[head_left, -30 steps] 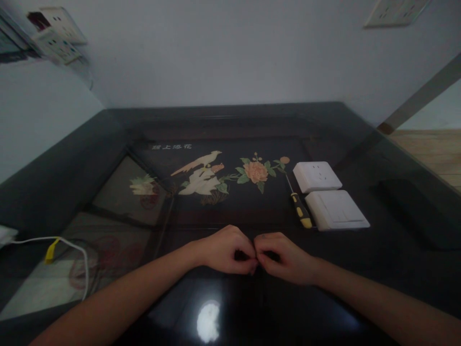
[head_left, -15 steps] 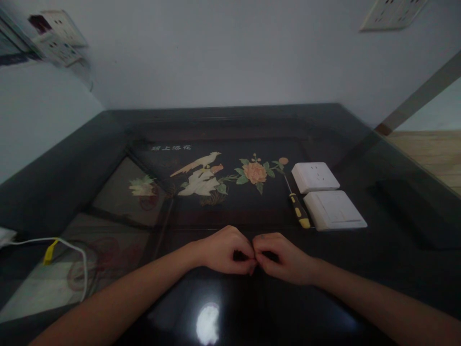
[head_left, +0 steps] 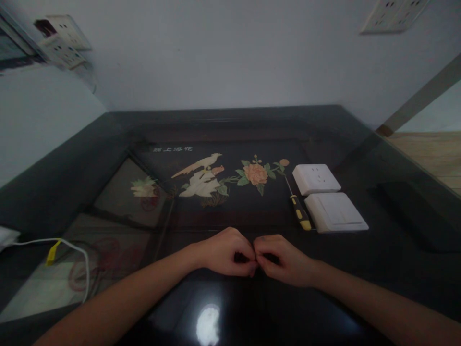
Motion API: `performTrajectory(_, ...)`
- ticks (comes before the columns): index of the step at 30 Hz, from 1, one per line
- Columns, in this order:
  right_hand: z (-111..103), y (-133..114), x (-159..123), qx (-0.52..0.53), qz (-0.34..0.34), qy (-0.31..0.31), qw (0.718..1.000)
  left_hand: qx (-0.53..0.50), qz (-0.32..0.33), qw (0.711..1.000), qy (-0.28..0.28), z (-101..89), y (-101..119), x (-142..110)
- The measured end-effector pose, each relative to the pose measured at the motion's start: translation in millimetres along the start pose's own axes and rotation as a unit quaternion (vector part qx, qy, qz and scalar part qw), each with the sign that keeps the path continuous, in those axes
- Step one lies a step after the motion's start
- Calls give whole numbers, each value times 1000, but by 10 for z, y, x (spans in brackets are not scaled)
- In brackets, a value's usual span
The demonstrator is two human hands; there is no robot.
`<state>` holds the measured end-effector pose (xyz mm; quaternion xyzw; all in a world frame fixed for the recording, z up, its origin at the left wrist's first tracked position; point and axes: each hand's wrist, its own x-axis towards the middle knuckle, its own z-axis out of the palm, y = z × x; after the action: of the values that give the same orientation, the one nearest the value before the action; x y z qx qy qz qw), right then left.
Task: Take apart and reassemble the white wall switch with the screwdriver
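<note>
My left hand (head_left: 228, 252) and my right hand (head_left: 283, 259) meet in front of me over the near part of the glossy black table (head_left: 288, 312). Both are closed, thumbs against curled fingers, with their fingertips touching each other. Nothing shows in either one. Beyond my right hand lies a screwdriver (head_left: 299, 212) with a black and yellow handle, its shaft pointing away. Just right of it sit two white boxes: a socket box (head_left: 317, 178) farther back and a switch box (head_left: 336, 211) with a large flat rocker nearer me.
A white cable (head_left: 77, 247) with a yellow tag (head_left: 53, 253) runs along the left side. Far right lies a dark flat object (head_left: 418, 216). Wall sockets (head_left: 395, 17) and a pale wall (head_left: 223, 57) stand behind the table, whose top bears a bird-and-flower picture (head_left: 203, 180).
The whole view has shifted very slightly downward. My hands keep the same closed pose, fingertips together, and the screwdriver and white boxes stay put.
</note>
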<state>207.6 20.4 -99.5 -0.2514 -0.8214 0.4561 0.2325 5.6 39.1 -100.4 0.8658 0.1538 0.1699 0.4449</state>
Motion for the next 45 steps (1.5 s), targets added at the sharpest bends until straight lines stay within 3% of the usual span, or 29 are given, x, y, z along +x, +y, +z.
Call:
performTrajectory(27, -10, 11, 20, -9, -24, 3, 1000, 14, -4, 1000, 3, 12, -1, -12)
performTrajectory(31, -62, -82, 28, -22, -38, 0, 999, 26, 8, 1000, 10, 14, 19, -21)
performTrajectory(35, -260, -294, -49, -55, -44, 13, 997, 53, 18, 998, 11, -2, 114, -5)
performTrajectory(40, -761, -405, -418, -116, -10, 127, 985, 108, -2, 994, 16, -37, 283, 130)
performTrajectory(43, -1109, -274, -679, -201, 82, 313, 924, 144, -24, 988, 47, -25, 340, 349)
performTrajectory(45, -1303, -114, -800, -212, 133, 379, 891, 169, -41, 981, 84, 21, 331, 562)
